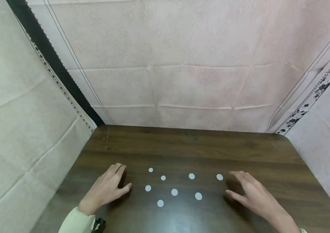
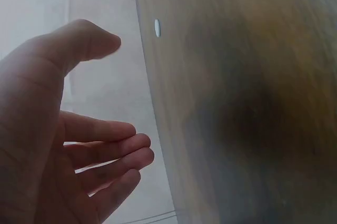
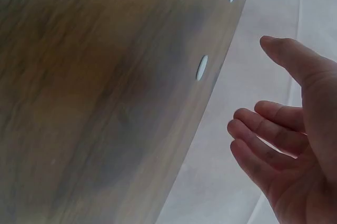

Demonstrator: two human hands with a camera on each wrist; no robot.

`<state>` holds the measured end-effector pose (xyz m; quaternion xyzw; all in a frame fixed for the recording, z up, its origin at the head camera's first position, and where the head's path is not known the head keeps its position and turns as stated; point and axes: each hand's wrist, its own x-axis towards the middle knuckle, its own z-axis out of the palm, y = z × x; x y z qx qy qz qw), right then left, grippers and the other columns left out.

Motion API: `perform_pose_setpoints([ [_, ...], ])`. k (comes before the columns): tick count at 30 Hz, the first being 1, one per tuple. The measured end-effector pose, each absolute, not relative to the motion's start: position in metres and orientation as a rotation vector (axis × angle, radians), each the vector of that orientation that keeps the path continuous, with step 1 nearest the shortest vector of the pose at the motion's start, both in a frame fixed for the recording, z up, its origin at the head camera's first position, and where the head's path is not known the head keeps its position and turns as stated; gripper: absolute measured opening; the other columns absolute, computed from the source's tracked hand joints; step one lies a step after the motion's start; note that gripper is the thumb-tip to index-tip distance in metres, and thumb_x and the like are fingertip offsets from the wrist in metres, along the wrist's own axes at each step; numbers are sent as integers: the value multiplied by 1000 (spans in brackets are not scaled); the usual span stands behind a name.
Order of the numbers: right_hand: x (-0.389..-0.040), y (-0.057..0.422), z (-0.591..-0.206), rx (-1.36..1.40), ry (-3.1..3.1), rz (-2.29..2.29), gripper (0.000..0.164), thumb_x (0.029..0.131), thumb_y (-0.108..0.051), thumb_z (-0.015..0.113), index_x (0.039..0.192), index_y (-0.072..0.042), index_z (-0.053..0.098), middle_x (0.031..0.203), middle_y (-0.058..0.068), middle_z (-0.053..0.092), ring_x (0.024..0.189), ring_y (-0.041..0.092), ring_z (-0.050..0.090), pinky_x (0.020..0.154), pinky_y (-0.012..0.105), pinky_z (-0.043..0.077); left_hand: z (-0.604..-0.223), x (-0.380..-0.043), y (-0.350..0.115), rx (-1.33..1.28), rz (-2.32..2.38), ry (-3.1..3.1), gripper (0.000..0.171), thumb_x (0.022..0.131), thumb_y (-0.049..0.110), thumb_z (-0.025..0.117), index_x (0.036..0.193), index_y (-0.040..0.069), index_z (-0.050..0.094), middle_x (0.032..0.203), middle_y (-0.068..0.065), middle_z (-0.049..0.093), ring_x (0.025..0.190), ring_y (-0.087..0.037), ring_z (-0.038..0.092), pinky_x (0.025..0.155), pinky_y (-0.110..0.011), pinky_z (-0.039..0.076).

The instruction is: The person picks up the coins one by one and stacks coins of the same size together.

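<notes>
Several flat white discs lie scattered on the dark wooden table between the two hands in the head view. My left hand [image 1: 106, 187] is left of them, palm down with relaxed fingers and the thumb toward the discs. Nearest to it is a white disc [image 1: 148, 188]. On the other side my right hand [image 1: 253, 194] hovers with loosely bent fingers, its fingertips close to the rightmost disc [image 1: 219, 177]. Both wrist views show the left hand [image 2: 89, 124] and right hand [image 3: 289, 134] with thumb apart from the fingers and nothing held.
The wooden table [image 1: 194, 145] has rounded far corners. Pale patterned cloth [image 1: 182, 64] hangs behind it, with more cloth on the left [image 1: 22, 129] and right [image 1: 328, 145]. A dark strip [image 1: 57, 64] runs down the left corner. A black band [image 1: 98, 225] circles the left wrist.
</notes>
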<state>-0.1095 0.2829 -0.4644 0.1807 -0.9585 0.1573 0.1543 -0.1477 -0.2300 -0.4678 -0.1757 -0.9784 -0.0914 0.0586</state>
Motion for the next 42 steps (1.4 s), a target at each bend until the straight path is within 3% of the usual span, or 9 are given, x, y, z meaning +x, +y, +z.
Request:
perform_pose_setpoints([
  [9, -120, 269, -464, 720, -2636, 449, 47, 74, -26, 95, 111, -6, 74, 106, 1, 75, 94, 16, 72, 79, 37, 61, -460, -147, -218, -625, -245, -2922, 52, 89, 39, 77, 120, -2, 68, 115, -10, 66, 104, -25, 64, 89, -43, 59],
  [16, -123, 258, -459, 804, -2719, 527, 36, 79, -24, 92, 107, -9, 75, 102, -3, 74, 89, 13, 72, 76, 31, 60, -457, -145, -206, -688, -296, -2928, 44, 89, 34, 78, 115, 0, 70, 109, -7, 66, 103, -26, 67, 93, -45, 59],
  [29, -126, 234, -456, 965, -2822, 601, 28, 87, -22, 86, 108, -7, 74, 99, -1, 73, 91, 16, 72, 76, 32, 60, -464, -140, -183, -916, -317, -2809, 33, 87, 29, 79, 107, 4, 73, 100, -1, 66, 88, -15, 61, 79, -35, 59],
  [42, -124, 198, -462, 1089, -2801, 582, 23, 85, -22, 87, 100, -12, 74, 93, -4, 69, 85, 6, 62, 74, 23, 55, -468, -133, -159, -1043, -368, -2796, 24, 87, 29, 81, 101, 11, 71, 95, 4, 63, 85, -9, 57, 74, -26, 56],
])
